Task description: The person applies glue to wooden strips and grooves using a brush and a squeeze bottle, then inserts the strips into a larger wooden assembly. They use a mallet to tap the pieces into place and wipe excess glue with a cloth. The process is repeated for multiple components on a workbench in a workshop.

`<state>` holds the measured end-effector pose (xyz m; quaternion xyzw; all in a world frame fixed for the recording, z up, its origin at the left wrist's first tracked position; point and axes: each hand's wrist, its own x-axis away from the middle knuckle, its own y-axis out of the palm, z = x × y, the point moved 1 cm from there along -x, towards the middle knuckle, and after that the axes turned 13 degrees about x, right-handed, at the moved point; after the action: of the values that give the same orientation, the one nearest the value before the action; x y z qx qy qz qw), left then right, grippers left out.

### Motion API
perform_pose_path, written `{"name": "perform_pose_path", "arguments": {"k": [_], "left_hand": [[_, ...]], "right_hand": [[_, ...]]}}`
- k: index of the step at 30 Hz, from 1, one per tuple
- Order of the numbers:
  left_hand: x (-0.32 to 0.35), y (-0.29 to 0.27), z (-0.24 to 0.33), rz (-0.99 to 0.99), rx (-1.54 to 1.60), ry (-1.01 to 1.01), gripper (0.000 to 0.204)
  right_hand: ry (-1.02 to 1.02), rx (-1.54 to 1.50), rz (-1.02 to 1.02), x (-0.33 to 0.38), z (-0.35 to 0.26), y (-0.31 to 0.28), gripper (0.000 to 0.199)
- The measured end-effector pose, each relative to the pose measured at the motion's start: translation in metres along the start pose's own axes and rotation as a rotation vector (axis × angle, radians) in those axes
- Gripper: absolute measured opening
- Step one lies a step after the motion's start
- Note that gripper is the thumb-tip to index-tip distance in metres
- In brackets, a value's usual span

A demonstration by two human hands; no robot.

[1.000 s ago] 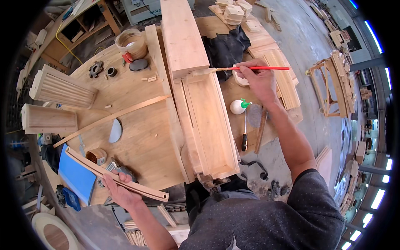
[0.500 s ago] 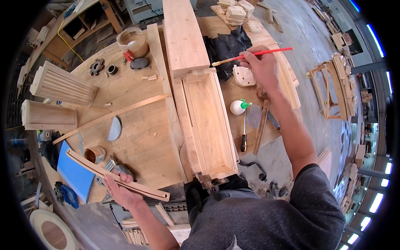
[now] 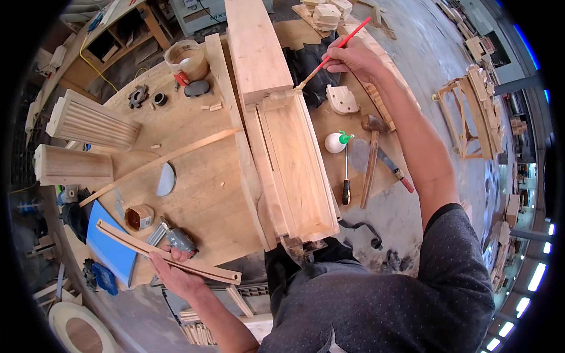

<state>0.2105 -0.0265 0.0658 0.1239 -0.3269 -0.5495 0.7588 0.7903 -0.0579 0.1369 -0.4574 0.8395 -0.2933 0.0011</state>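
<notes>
In my right hand (image 3: pixel 353 57) is a thin brush with a red handle (image 3: pixel 347 40), pinched near its middle. The brush tip points down-left and meets the upper right corner of a long hollow wooden box (image 3: pixel 297 159). A solid-looking wooden block (image 3: pixel 259 53) adjoins the box's far end. My left hand (image 3: pixel 175 272) is closed around a slightly curved wooden strip (image 3: pixel 203 267) with a groove and a hole near its end. Beside that hand lie a grey metal power tool (image 3: pixel 178 238) and an open jar of brown stuff (image 3: pixel 139 217).
Right of the box are a white bottle with green nozzle (image 3: pixel 335 143), a screwdriver (image 3: pixel 346 191), a mallet (image 3: pixel 372 159) and a black cloth (image 3: pixel 309 70). Fluted wooden pieces (image 3: pixel 97 120) stand at left. A blue sheet (image 3: pixel 112 244) lies near the left edge.
My right hand has moved up and left, and the brush has swung steeper, its tip now on the box's corner. The left hand still holds the strip, nearly unmoved.
</notes>
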Motion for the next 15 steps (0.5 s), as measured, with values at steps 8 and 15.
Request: {"name": "perform_pose_path", "arguments": {"k": [8, 15], "left_hand": [[0.009, 0.016, 0.017, -0.061, -0.034, -0.013, 0.029], [-0.004, 0.008, 0.018, -0.254, -0.049, -0.102, 0.032]], "right_hand": [[-0.090, -0.061, 0.157, 0.092, 0.005, -0.012, 0.021], [0.091, -0.076, 0.269, 0.250, 0.035, -0.008, 0.021]]}}
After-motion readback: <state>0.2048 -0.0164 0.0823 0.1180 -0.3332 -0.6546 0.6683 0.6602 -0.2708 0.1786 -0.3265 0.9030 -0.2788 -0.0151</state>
